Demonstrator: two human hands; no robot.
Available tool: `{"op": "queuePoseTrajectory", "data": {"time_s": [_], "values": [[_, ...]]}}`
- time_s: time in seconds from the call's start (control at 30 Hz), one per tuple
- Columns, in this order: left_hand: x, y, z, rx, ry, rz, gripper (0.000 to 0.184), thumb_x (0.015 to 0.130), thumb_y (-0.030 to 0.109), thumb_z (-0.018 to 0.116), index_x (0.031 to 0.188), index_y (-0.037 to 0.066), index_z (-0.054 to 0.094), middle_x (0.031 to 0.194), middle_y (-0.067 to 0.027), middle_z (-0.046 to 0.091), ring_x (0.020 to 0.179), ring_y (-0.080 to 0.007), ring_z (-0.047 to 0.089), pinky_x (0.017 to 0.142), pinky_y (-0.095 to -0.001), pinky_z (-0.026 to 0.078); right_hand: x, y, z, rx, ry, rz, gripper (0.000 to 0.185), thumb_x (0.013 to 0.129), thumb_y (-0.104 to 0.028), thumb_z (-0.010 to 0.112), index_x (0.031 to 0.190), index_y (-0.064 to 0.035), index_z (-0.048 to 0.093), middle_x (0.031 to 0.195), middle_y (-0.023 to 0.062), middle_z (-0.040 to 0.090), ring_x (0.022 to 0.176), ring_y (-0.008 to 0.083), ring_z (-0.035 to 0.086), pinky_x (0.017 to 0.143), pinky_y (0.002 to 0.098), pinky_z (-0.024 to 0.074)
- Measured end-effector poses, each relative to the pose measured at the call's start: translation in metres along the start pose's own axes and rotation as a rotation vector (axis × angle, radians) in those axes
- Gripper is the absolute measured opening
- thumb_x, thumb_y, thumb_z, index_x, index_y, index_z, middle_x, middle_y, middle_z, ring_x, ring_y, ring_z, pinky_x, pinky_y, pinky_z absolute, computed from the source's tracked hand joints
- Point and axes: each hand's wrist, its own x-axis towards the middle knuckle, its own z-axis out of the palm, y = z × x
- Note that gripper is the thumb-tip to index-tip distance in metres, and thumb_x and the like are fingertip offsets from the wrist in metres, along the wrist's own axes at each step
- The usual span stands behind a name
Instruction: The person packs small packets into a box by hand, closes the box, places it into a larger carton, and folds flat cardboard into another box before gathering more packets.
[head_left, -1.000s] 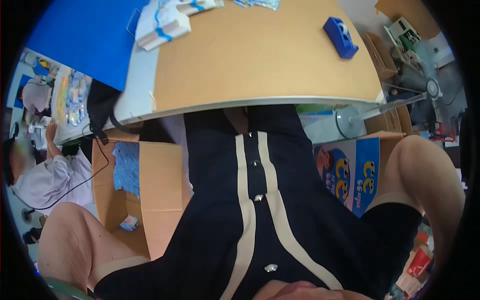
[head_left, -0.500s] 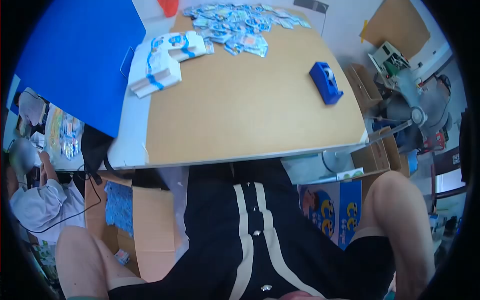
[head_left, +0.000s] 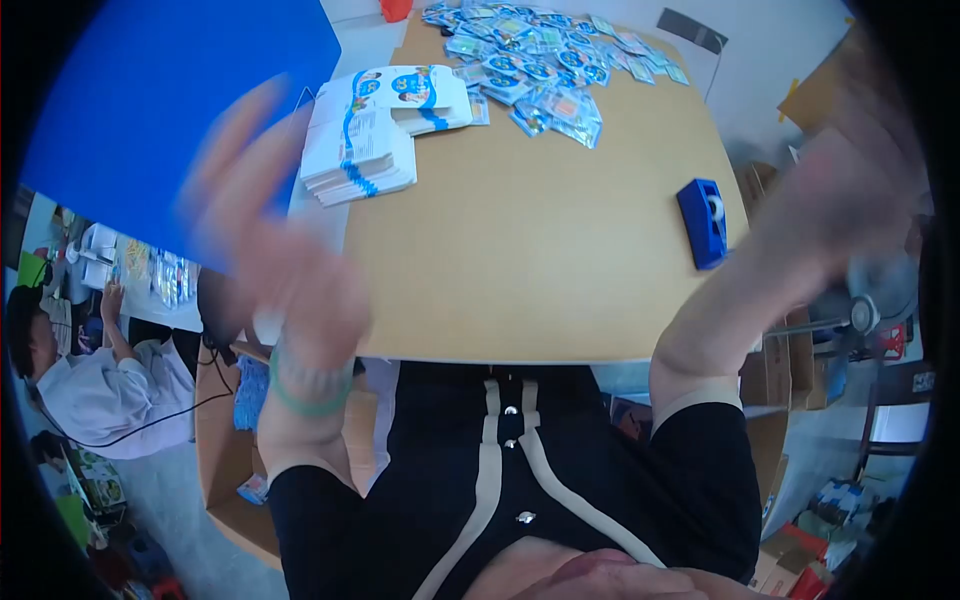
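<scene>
My left hand (head_left: pixel 282 245), smeared by motion, is raised in front of the blue panel at the left, its fingers stretched and apart. Nothing shows in it. Just right of it, a stack of flat white cartons (head_left: pixel 350 145) with blue print lies on the table's left side. My right hand (head_left: pixel 850 165) is lifted at the upper right; blur and the dark image edge hide its fingers. Beside the right forearm stands a blue tape dispenser (head_left: pixel 697 228) with a roll in it. A heap of small blue-and-white packets (head_left: pixel 545 65) covers the back of the table.
The tan table top (head_left: pixel 530 260) spans the middle. A tall blue panel (head_left: pixel 130 120) borders it at the left. An open cardboard box (head_left: pixel 225 470) stands below left. A person in a white top (head_left: pixel 145 395) sits at another table on the left.
Both my hands have risen from low beside my body, where only the arms showed, to above table height. The view has shifted, so the table's things appear further right and lower.
</scene>
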Motion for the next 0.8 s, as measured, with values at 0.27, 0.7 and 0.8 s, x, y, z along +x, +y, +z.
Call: {"op": "queuePoseTrajectory", "data": {"time_s": [0.27, 0.7, 0.8], "values": [[-0.067, -0.231, 0.187, 0.190, -0.703, -0.418, 0.034, 0.090, 0.027, 0.063, 0.110, 0.000, 0.069, 0.128, -0.0262, 0.060, 0.117, -0.0417, 0.057, 0.100, -0.0461, 0.045, -0.178, 0.215, 0.149, -0.381, -0.487, 1.084, 0.057, 0.090, -0.045, 0.064, 0.132, -0.0078, 0.060, 0.130, 0.0161, 0.062, 0.123, 0.0304, 0.057, 0.108, 0.0392, 0.0418], [-0.089, -0.444, 0.356, 0.046, -0.978, -0.614, 0.050, 0.096, 0.041, 0.051, 0.122, 0.000, 0.061, 0.124, -0.0268, 0.061, 0.112, -0.0441, 0.059, 0.098, -0.0486, 0.046, -0.254, 0.387, 0.267, -0.507, -0.884, 1.089, 0.070, 0.087, -0.051, 0.062, 0.145, -0.0132, 0.048, 0.151, 0.0206, 0.041, 0.139, 0.0373, 0.039, 0.112, 0.0467, 0.0355], [-0.111, -0.436, 0.386, 0.169, -0.875, -0.521, 0.053, 0.097, 0.042, 0.048, 0.130, 0.001, 0.055, 0.128, -0.0273, 0.058, 0.117, -0.0447, 0.056, 0.102, -0.0483, 0.043, -0.263, 0.387, 0.269, -0.473, -0.959, 1.161, 0.073, 0.086, -0.049, 0.064, 0.147, -0.0156, 0.044, 0.155, 0.0210, 0.033, 0.141, 0.0377, 0.035, 0.113, 0.0472, 0.0337]]}}
